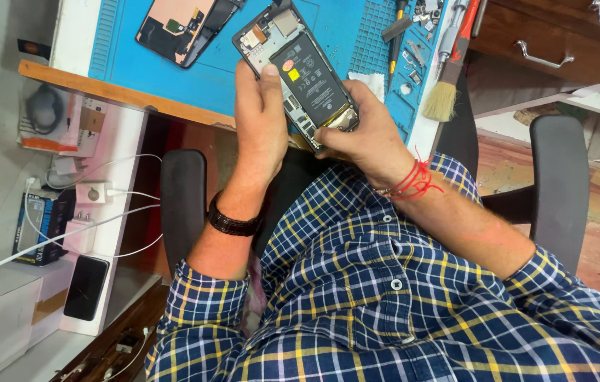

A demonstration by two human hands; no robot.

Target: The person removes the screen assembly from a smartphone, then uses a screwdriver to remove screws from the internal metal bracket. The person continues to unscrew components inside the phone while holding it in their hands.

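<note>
1. Nearest the camera, the person's blue, yellow and white checked shirt [385, 304] fills the lower part of the view, with both sleeves rolled to the forearms.
2. The left wrist carries a dark wristband [233, 223]; the right wrist carries red thread [417, 180] wound around it.
3. The left hand [261, 127] is closed around the left edge of an opened phone [303, 71], its thumb pressed on the black battery [310, 78] near a small yellow and red sticker.
4. The right hand [360, 134] grips the phone's lower end, fingers curled around the bottom corner; the fingertips are hidden behind the frame.
5. The phone is held in the air between the two hands, back cover off and inner parts facing up, tilted diagonally, above the near edge of the blue work mat [172, 71].
6. Behind the hands, a black chair shows an armrest [183, 198] on the left and another armrest [558, 184] on the right.
7. Farther out on the mat lies a separate phone panel [183, 25], dark with a pink-tan inner face, well apart from the held phone.
8. To the right on the mat are a brush [448, 78] with pale bristles, a dark-handled tool [395, 35] and small metal parts.
9. At lower left, white chargers [91, 194] with cables sit on a white shelf, beside a dark phone [86, 286] lying flat.
10. At upper right is a brown drawer [555, 35] with metal handles.
</note>
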